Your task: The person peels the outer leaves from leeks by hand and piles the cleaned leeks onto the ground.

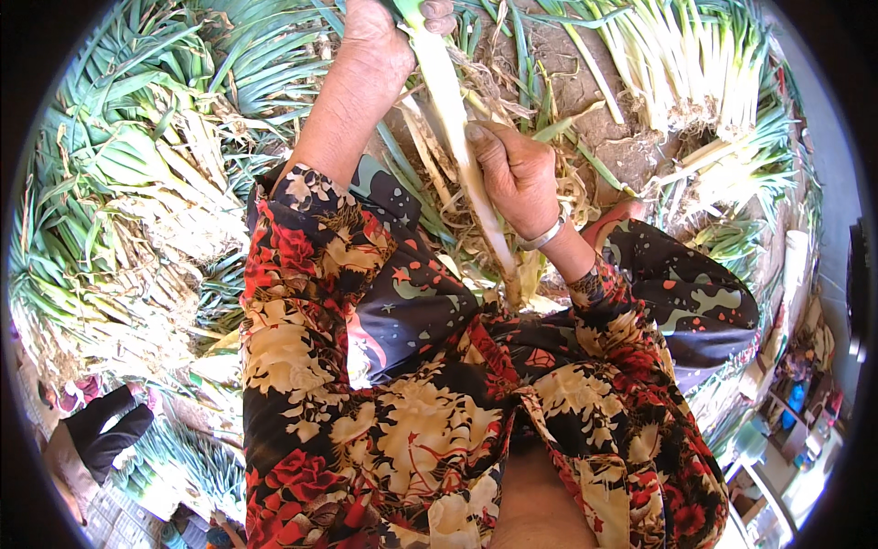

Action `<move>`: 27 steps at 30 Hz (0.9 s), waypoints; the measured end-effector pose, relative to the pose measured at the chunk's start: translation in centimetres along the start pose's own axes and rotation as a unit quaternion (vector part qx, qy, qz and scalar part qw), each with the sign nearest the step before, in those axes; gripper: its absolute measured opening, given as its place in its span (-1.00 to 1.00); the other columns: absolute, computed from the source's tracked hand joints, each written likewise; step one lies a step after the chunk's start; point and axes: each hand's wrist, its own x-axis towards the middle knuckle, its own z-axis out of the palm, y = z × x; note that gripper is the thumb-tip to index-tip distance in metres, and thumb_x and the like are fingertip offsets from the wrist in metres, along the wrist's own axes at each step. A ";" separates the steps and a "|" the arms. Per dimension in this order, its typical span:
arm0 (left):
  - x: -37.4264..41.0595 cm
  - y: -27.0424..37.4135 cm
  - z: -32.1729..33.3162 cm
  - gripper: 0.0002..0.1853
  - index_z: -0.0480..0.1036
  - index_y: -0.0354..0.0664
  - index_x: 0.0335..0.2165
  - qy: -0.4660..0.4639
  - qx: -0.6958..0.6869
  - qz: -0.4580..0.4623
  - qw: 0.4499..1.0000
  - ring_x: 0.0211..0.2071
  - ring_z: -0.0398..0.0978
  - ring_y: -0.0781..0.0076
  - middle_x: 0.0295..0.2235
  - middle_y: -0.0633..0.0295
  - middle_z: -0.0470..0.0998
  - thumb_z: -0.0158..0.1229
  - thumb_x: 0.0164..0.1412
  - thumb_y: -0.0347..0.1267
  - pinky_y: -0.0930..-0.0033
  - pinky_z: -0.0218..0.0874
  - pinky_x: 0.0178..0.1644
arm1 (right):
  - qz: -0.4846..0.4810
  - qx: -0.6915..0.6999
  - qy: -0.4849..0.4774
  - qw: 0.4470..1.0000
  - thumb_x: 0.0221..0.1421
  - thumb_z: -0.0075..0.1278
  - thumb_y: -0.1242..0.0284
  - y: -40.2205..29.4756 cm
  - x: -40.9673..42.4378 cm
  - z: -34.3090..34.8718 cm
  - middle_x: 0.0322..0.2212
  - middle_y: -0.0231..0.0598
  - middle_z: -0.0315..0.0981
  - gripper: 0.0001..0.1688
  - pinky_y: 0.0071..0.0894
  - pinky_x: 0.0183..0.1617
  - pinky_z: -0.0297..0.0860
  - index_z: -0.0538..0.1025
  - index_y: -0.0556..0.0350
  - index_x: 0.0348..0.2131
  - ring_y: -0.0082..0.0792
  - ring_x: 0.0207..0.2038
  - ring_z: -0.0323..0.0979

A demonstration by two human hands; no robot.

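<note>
My left hand (377, 41) is wrapped around the upper, green end of a large Welsh onion (449, 103) at the top of the view. Its stalk slants down towards my lap, and its browner root end is close to my clothes. Partway along the white shank, my right hand (518, 175) is closed against the stalk with the thumb pressed on it. The fingers behind are mostly hidden, so whether they pinch an outer layer is unclear. Loose dry leaf sheaths (569, 189) and other stalks (429, 151) lie on the soil beneath.
Unsorted Welsh onions (137, 165) are heaped on the left. Paler ones (693, 68) lie in a row at the upper right, with more stalks (727, 165) below them. A dark-trousered leg (103, 425) of another person shows at lower left. Household items (796, 412) stand at far right.
</note>
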 end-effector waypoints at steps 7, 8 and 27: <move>-0.2 0.0 -0.2 -0.57 0.23 -0.13 -0.59 -0.107 -0.006 -0.037 0.994 -0.75 0.14 0.46 -0.72 0.33 0.15 -0.20 0.10 -0.01 0.43 -0.01 -0.72 | 0.159 0.226 -0.001 0.961 0.03 -0.06 0.45 0.4 -0.6 0.6 -0.60 -0.22 0.42 -0.82 -0.49 -0.52 0.29 0.45 0.22 -0.52 -0.45 -0.57 0.39; -0.1 -0.1 0.0 -0.59 0.23 -0.13 -0.59 -0.120 -0.006 -0.041 0.992 -0.75 0.14 0.47 -0.72 0.33 0.15 -0.19 0.09 -0.02 0.44 -0.01 -0.72 | 0.227 0.340 -0.016 0.912 0.03 -0.06 0.45 0.3 -0.8 0.6 -0.60 -0.25 0.42 -0.82 -0.51 -0.55 0.28 0.45 0.21 -0.53 -0.51 -0.58 0.36; 1.8 4.4 -0.6 -0.58 0.29 -0.02 -0.55 0.089 0.161 0.175 0.967 -0.76 0.22 0.34 -0.72 0.26 0.22 -0.22 0.21 0.03 0.35 0.04 -0.75 | 0.197 -0.034 -0.235 0.951 0.05 -0.09 0.25 12.7 -10.3 -3.4 -0.50 -0.11 0.49 -0.60 -0.33 -0.34 0.37 0.51 0.29 -0.35 -0.32 -0.46 0.46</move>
